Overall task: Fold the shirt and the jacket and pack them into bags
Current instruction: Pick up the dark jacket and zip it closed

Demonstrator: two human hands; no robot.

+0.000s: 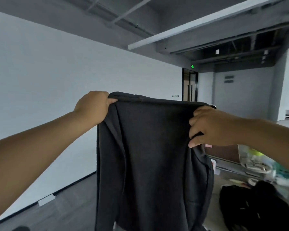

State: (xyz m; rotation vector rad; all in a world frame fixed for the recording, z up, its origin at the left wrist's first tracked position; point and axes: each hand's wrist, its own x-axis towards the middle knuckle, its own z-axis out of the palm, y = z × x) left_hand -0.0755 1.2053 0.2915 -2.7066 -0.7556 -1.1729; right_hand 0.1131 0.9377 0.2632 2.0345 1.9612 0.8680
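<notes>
A dark grey jacket (153,155) hangs in the air in front of me, held up by its top edge and stretched between both hands. My left hand (93,107) grips the top left corner, thumb over the fabric. My right hand (210,127) grips the top right corner with fingers curled into the cloth. The jacket's lower part runs out of the bottom of the frame. A black garment (257,205) lies in a heap at the lower right; whether it is the shirt I cannot tell.
A white wall (57,80) fills the left side, with dark floor (65,205) below it. At the right stands a clear bin (257,160) holding mixed items. A dark doorway (189,85) with a green sign is at the far back.
</notes>
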